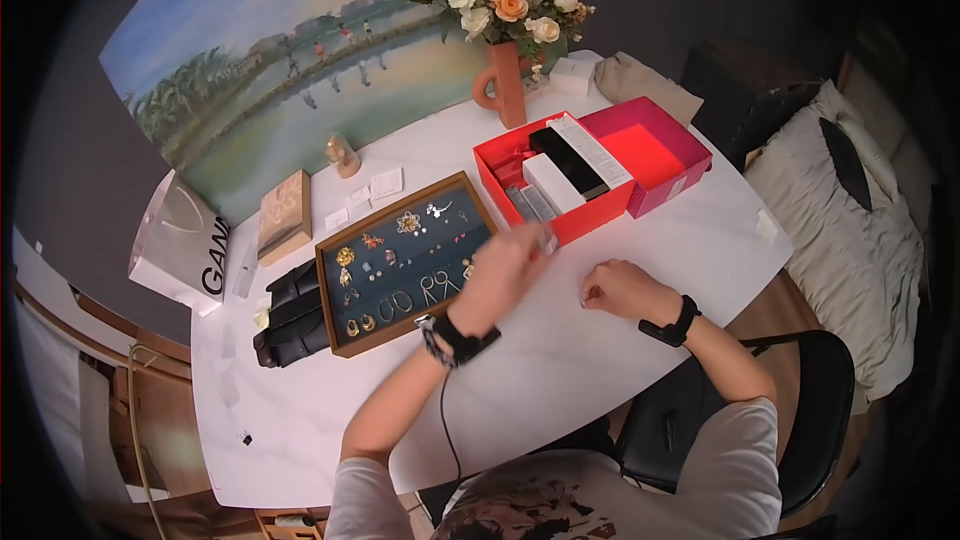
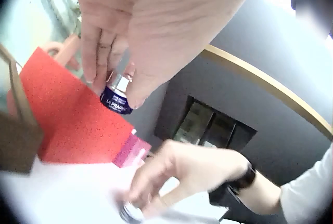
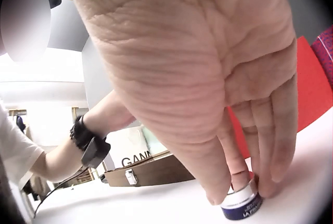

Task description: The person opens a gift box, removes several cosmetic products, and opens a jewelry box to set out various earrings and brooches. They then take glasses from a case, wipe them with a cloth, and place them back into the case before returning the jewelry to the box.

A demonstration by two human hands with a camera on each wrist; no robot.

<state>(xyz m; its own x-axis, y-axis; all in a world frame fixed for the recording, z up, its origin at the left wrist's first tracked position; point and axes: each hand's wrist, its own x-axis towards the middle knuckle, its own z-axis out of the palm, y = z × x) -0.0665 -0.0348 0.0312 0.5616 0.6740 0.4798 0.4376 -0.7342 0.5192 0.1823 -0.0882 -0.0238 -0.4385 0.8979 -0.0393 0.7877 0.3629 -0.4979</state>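
Note:
My left hand (image 1: 503, 278) is raised over the right edge of the jewelry case (image 1: 350, 290), near the red box. Its thumb and fingers pinch a small cosmetic jar (image 2: 116, 99) with a dark blue band lettered LA PRAIRIE. To the right, my right hand (image 1: 630, 290) is low over the white table. Between its thumb and fingers is a second small jar (image 3: 242, 205), silver above and dark blue below, right at the tabletop. In the head view the fingers mostly hide both jars.
The open red box (image 1: 590, 225) holds white and black boxes, its magenta lid (image 1: 695, 155) beside it. Earrings and brooches fill the case. Behind stand a flower vase (image 1: 508, 90) and a painting (image 1: 300, 40). A paper bag (image 1: 175, 240) and black cases (image 1: 295, 315) are at left.

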